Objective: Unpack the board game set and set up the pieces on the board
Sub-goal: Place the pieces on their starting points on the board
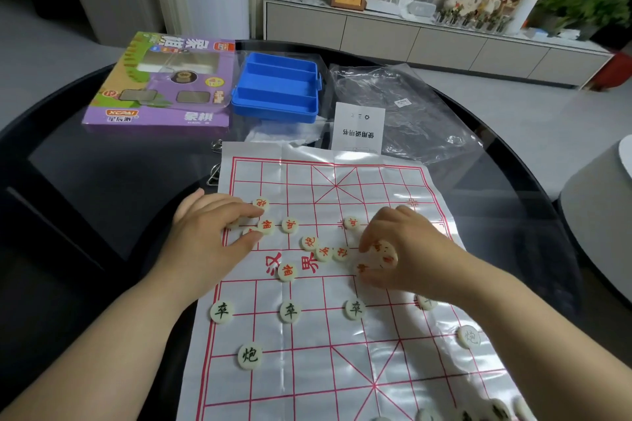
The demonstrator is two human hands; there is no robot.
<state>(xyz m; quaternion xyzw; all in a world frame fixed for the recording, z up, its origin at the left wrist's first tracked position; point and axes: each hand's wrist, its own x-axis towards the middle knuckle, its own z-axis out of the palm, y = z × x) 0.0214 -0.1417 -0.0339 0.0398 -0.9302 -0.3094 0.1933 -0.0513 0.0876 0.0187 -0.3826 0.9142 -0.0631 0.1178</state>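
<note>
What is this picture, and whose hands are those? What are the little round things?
There is no machine here. A person wears a camera on their head, so you see their own two hands from above. They are setting up a board game on a dark round table. The white sheet with red lines is the board. The round discs are the pieces: red pieces lie jumbled in the middle, and black pieces sit on the lines nearer the person. The right hand holds a few red pieces in its curled fingers. The left hand rests its fingers on others at the board's left edge. Behind the board lie a purple game box, an empty blue tray, a leaflet and a clear plastic bag.
</note>
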